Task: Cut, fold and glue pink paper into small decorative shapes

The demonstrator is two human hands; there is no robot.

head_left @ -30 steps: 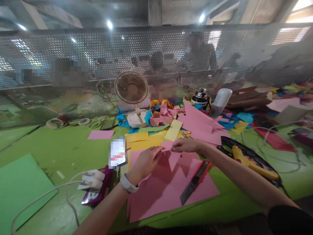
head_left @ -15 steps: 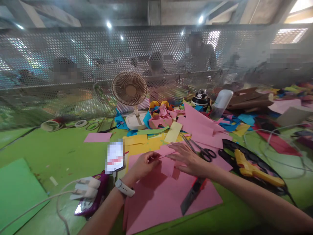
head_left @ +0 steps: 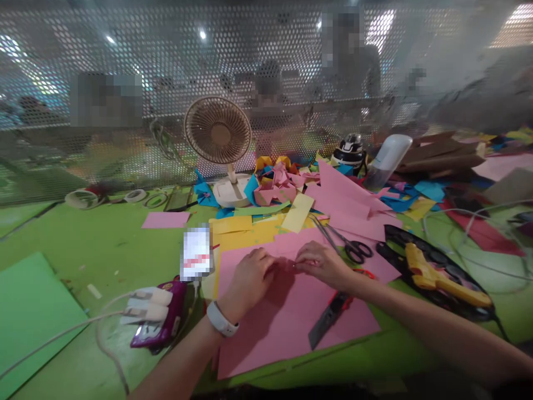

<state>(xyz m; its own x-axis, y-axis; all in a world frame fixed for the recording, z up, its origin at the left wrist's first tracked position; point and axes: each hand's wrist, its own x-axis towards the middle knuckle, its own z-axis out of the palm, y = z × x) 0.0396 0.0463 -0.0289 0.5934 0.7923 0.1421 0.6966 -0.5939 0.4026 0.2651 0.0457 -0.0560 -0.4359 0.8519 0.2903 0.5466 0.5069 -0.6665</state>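
My left hand [head_left: 252, 276], with a white band on its wrist, has its fingers curled closed on one side of a small piece of pink paper [head_left: 286, 265]. From the other side my right hand [head_left: 321, 263] pinches the same piece between thumb and fingertips. Both hands hover low over large pink sheets [head_left: 266, 339]. A box cutter [head_left: 331, 316] with red trim lies on the sheets below my right wrist. Beyond that hand rest black-handled scissors [head_left: 353, 250]. Part of the small paper is hidden by my fingers.
A phone [head_left: 196, 253] and a purple power strip [head_left: 160, 316] with plugs and cables lie to the left. At the right is a yellow glue gun [head_left: 445, 278] on a black tray. A fan [head_left: 219, 133] and folded paper pieces [head_left: 277, 186] stand before a perforated screen [head_left: 145, 83].
My right hand has gone from spread fingers to a pinch on the small pink paper. My left fingers have curled in closer. The camera view has tilted down.
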